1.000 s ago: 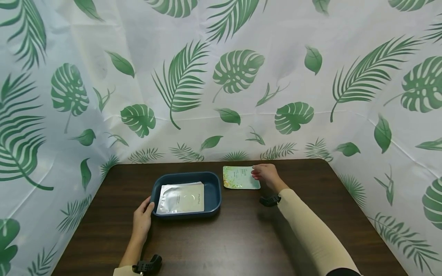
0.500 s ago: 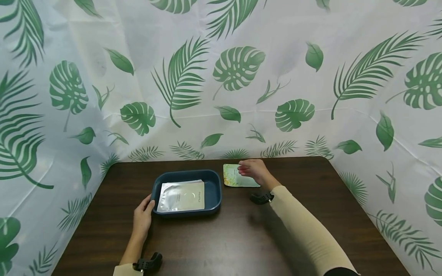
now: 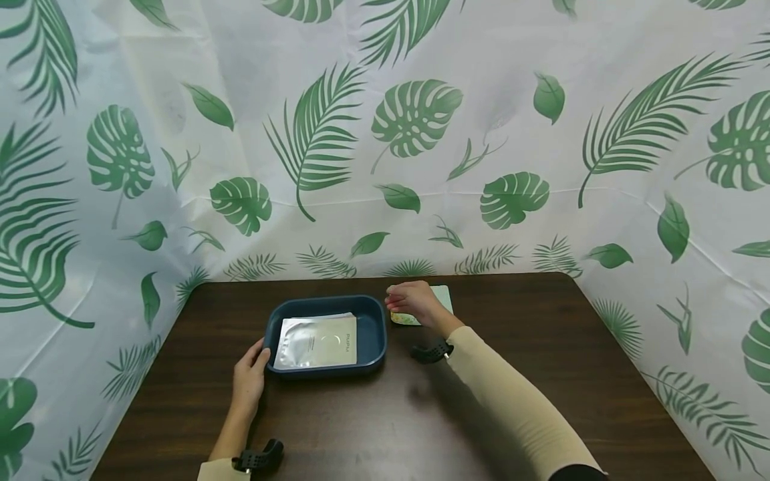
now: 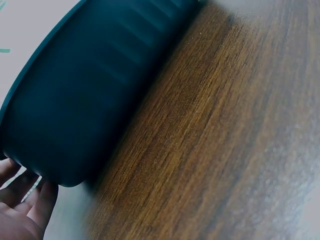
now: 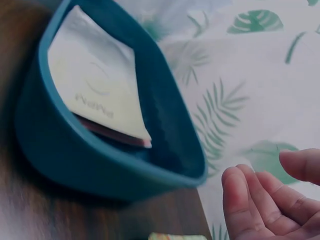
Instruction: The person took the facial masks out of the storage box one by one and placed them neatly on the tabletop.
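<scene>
Tray (image 3: 371, 337) is resting on the table (image 3: 385, 434), towards its far edge and left of centre. Inside, a silver-and-cream sachet (image 3: 321, 342) is lying face up, with another edge showing under it. Left hand (image 3: 248, 381) is touching the tray's outer wall at the near-left corner, fingers extended along it and only slightly bent, thumb nearest the viewer. Just right of the tray, a green packet (image 3: 444, 296) is lying flat on the table. Right hand (image 3: 416, 300) is hovering above it, hiding its middle; fingers are bending loosely together, thumb standing apart across a modest gap. Cream sleeves (image 3: 517, 401) are covering both forearms; a black band (image 3: 431, 351) is circling each wrist. Leaf-printed cloth (image 3: 433, 40) is hanging behind and at both sides.
</scene>
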Motion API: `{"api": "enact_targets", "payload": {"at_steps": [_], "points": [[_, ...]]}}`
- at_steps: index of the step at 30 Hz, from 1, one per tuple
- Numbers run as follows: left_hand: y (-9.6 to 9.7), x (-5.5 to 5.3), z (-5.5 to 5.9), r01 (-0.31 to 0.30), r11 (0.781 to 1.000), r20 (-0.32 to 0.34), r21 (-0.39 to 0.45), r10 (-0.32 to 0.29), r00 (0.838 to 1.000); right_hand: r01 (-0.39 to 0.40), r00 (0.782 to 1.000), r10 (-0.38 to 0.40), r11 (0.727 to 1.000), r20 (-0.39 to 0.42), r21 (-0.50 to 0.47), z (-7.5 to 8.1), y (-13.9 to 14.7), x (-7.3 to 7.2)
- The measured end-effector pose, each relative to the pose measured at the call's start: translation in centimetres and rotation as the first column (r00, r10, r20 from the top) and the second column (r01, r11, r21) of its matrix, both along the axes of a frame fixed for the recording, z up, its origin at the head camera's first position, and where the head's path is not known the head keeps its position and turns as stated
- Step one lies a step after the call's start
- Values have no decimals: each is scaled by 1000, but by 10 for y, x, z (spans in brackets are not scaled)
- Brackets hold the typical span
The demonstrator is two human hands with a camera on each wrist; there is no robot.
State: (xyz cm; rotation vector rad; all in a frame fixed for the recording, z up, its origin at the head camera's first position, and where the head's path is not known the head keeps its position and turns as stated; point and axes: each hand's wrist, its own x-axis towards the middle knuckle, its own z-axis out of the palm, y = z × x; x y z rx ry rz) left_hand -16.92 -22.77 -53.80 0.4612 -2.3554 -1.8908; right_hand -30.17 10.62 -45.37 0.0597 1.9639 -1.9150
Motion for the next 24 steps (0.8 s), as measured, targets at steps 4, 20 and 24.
{"api": "enact_targets", "payload": {"at_steps": [4,20,24], "points": [[0,0,1,3,1000,0,-6,-3,1000,-8,1000,8,1000,3,28,-1,-13,4],[1,1,1,-7,1000,14,-1,7,1000,-57,998,56,988,11,145,-7,-51,13],[1,0,2,-9,1000,2,-3,9,1000,-91,996,86,977,35,193,-10,-61,18]]}}
